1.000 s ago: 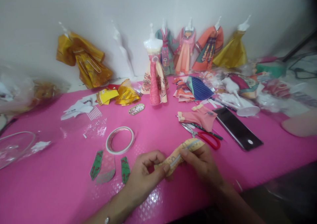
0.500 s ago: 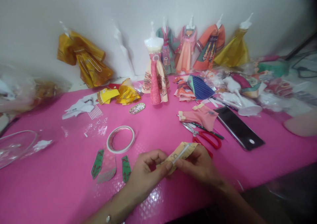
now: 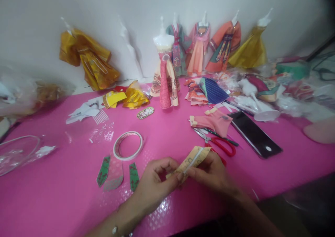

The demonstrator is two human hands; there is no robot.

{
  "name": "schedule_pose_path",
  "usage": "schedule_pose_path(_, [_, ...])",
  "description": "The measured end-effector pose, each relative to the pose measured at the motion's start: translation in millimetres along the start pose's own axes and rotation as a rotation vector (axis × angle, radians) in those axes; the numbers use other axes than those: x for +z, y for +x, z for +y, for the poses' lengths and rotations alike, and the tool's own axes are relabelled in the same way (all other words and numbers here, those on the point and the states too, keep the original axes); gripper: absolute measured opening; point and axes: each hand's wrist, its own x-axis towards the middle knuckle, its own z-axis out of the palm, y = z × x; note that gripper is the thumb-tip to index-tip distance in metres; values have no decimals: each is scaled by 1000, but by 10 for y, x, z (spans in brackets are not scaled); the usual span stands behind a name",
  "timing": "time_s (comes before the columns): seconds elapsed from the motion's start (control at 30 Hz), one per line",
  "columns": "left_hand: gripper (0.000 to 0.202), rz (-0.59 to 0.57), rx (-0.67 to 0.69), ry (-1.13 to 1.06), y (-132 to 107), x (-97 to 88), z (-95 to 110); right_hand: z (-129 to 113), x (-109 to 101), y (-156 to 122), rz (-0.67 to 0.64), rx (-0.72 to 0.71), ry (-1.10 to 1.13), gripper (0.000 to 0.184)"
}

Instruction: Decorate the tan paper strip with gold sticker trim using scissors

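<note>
Holding a yellow patterned strip (image 3: 187,160) between two bare hands, low over the pink table (image 3: 65,188). Step in hand, judging by the thumbs: working along the pale band (image 3: 195,158) that is running lengthwise down the strip, probably smoothing or picking at it; whether the band is stuck on or loose, cannot tell. Next move seems to be calling for a firm left pinch, the strip kept flat, and a fine fingertip touch from the right so the band isn't skewing or creasing.

Fingers: left hand (image 3: 161,180) is grasping the near-left end, thumb lying on top, index curling above, the rest tucking under. Right hand (image 3: 212,172) is gripping the strip's right side, thumb tip reaching in on top, close to the left thumb and just beside the band's lower end; its other fingers are going behind the strip, mostly hidden. Strip is slanting up and away to the right, its middle showing bare between the hands.

Nearby: red-handled scissors (image 3: 228,147) are lying just beyond the right hand, partly under a pink cloth piece (image 3: 216,121); tape roll (image 3: 116,147) is lying flat beyond the left hand, and a green piece (image 3: 134,177) is sitting near the left wrist.
</note>
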Motion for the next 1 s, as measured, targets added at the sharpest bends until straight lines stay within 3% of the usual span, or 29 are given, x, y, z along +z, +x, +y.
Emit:
schedule_pose_path(0.27, [26,43,-68,57,-12,41,74,-7,24,-13,-19,37,7,18])
schedule_pose_path(0.5, [21,50,-51,91,-11,37,83,38,5,-5,-12,58,17,19])
schedule_pose_path(1.0, [28,70,8,163,7,29,72,24,9,-2,3,55,0,22])
